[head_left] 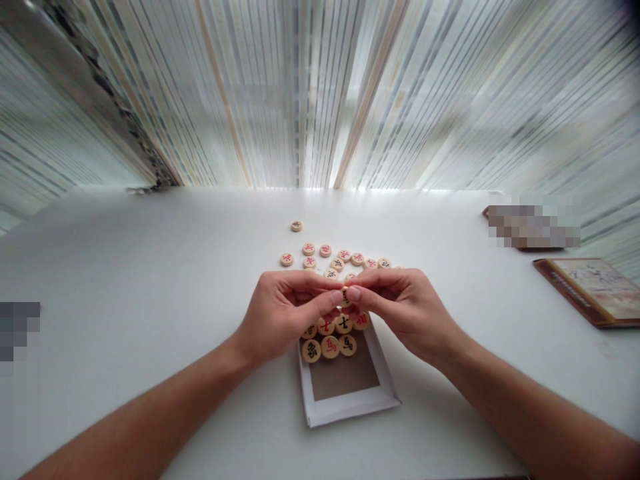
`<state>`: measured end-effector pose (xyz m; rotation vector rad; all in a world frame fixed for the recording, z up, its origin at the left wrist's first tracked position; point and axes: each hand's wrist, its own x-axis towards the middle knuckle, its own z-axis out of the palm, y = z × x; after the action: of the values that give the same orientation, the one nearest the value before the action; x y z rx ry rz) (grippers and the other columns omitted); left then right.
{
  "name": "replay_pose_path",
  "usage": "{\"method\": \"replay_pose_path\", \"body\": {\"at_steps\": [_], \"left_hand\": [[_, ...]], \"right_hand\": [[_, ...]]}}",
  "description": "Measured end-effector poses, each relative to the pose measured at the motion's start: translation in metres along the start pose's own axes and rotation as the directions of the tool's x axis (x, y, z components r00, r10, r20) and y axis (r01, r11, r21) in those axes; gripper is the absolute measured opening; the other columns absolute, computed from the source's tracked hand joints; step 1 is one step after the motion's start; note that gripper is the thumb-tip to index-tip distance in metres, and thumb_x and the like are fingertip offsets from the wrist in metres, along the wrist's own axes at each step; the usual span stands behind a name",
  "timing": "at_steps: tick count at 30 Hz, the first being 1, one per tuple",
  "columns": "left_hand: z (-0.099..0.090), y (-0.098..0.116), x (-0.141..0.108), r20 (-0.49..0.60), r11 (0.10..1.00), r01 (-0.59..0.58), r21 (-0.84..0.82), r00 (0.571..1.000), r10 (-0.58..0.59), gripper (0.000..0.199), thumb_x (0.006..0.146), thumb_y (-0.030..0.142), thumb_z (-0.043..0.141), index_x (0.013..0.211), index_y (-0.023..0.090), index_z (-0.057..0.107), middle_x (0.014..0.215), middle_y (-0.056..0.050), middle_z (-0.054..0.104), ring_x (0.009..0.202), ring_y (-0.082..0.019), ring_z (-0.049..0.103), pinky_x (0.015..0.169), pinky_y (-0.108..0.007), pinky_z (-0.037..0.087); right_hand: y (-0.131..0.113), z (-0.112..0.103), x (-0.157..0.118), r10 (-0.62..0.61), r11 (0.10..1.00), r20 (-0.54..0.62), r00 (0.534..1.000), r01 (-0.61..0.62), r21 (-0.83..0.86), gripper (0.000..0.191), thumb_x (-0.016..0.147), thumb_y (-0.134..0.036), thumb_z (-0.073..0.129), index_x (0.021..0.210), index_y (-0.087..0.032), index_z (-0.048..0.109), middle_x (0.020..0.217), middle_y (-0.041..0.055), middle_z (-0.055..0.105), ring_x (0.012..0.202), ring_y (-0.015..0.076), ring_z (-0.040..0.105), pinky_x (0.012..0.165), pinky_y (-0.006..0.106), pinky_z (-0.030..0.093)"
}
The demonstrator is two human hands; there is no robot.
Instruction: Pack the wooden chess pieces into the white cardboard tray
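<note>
Between the fingertips of both hands I hold one round Chinese chess piece (345,297) with a dark character on it. My left hand (285,303) pinches its left side, and my right hand (400,303) pinches its right side. Just below the hands lies a shallow white cardboard box (350,404) with a brown bottom. Rows of chess pieces fill its far part, among them a black-marked piece (311,351), a red-marked piece (330,347) and another black-marked one (347,345). My hands partly hide the box's far end.
Several loose pieces lie beyond my hands, including a red-marked piece (287,259) and a farther black-marked one (297,226). A brown-edged picture box (595,290) lies at the right, near a blurred-out object (533,227). A striped curtain (320,93) hangs behind the white table (125,280).
</note>
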<state>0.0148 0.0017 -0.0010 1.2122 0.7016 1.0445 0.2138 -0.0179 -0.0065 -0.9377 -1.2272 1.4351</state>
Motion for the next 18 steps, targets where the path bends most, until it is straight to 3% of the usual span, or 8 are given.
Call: {"method": "replay_pose_path", "body": {"at_steps": [4, 9, 12, 18], "left_hand": [[-0.0008, 0.0015, 0.0023, -0.041, 0.998, 0.067, -0.023, 0.997, -0.068, 0.028, 0.073, 0.029, 0.099, 0.091, 0.012, 0.088, 0.077, -0.009, 0.085, 0.067, -0.019, 0.083, 0.066, -0.019, 0.070], [-0.0031, -0.0010, 0.0027, -0.042, 0.993, 0.107, -0.051, 0.993, -0.109, 0.027, 0.074, 0.025, 0.099, 0.096, 0.013, 0.088, 0.080, -0.008, 0.086, 0.068, -0.018, 0.083, 0.067, -0.020, 0.070], [-0.0044, -0.0026, 0.0024, -0.018, 0.994, 0.099, -0.053, 0.995, -0.100, 0.027, 0.075, 0.021, 0.097, 0.099, 0.014, 0.087, 0.084, -0.008, 0.087, 0.072, -0.018, 0.084, 0.070, -0.019, 0.070], [-0.0037, -0.0017, 0.0023, -0.002, 0.991, 0.126, -0.049, 0.992, -0.126, 0.037, 0.070, 0.017, 0.100, 0.104, 0.012, 0.085, 0.084, -0.009, 0.087, 0.074, -0.019, 0.085, 0.072, -0.020, 0.070]], "right_hand": [[0.0017, 0.0010, 0.0004, 0.033, 0.998, -0.011, 0.999, -0.032, 0.056, 0.025, 0.074, -0.028, 0.100, 0.097, -0.025, 0.090, 0.085, 0.0044, 0.085, 0.080, 0.0162, 0.081, 0.076, 0.022, 0.068], [0.0026, 0.0017, 0.0007, 0.060, 0.991, -0.016, 0.998, -0.057, 0.124, 0.036, 0.064, -0.021, 0.105, 0.096, -0.024, 0.089, 0.088, 0.0048, 0.086, 0.083, 0.0185, 0.083, 0.081, 0.025, 0.068], [0.0036, 0.0020, 0.0008, 0.069, 0.989, -0.032, 0.997, -0.064, 0.135, 0.039, 0.060, -0.021, 0.106, 0.095, -0.022, 0.089, 0.089, 0.0055, 0.085, 0.081, 0.0201, 0.083, 0.082, 0.029, 0.070], [0.0052, 0.0013, 0.0014, 0.054, 0.994, -0.069, 0.996, -0.047, 0.100, 0.044, 0.056, -0.021, 0.107, 0.096, -0.021, 0.088, 0.089, 0.0059, 0.085, 0.079, 0.0192, 0.082, 0.077, 0.027, 0.070]]}}
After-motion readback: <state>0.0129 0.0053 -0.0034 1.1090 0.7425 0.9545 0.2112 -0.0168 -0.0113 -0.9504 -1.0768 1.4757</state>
